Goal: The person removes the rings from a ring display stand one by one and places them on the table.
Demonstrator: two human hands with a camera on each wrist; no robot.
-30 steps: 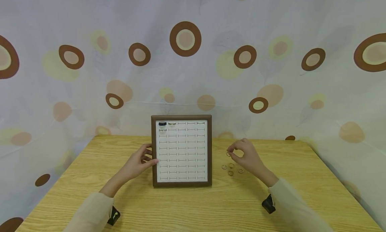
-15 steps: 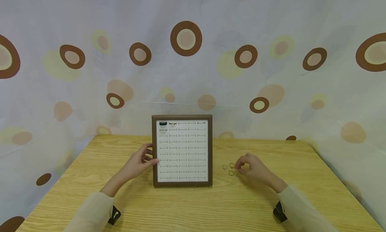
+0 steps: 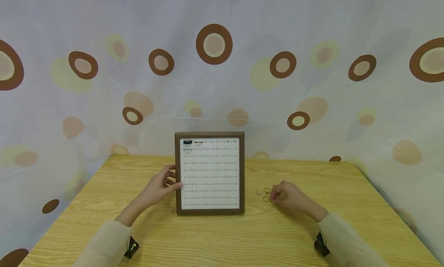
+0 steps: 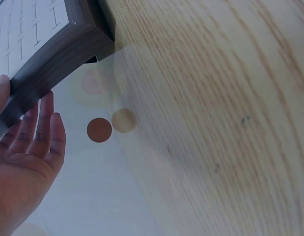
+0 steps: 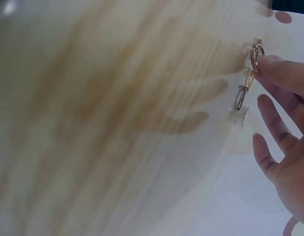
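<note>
A brown-framed ring display board (image 3: 209, 212) with a white slotted face stands upright on the table. My left hand (image 3: 160, 187) grips its left edge, thumb on the front and fingers at the side and behind, as the left wrist view shows. Three rings sit in its upper left slots, among them a wide black ring (image 3: 187, 142). To the right, my right hand (image 3: 291, 197) is low over a small group of loose rings. In the right wrist view its thumb and forefinger pinch a thin ring (image 5: 254, 59); the other fingers are spread. A gold ring (image 3: 266, 199) lies beside the fingertips.
The wooden table (image 3: 215, 240) reaches back to a patterned curtain (image 3: 222, 89) with brown circles. More loose rings, among them a small ring (image 3: 258, 192), lie between the board and my right hand. Black straps sit at both wrists.
My right hand has come down and toward me from above the rings to among them, then shifted slightly left. My left hand and the board have stayed in place.
</note>
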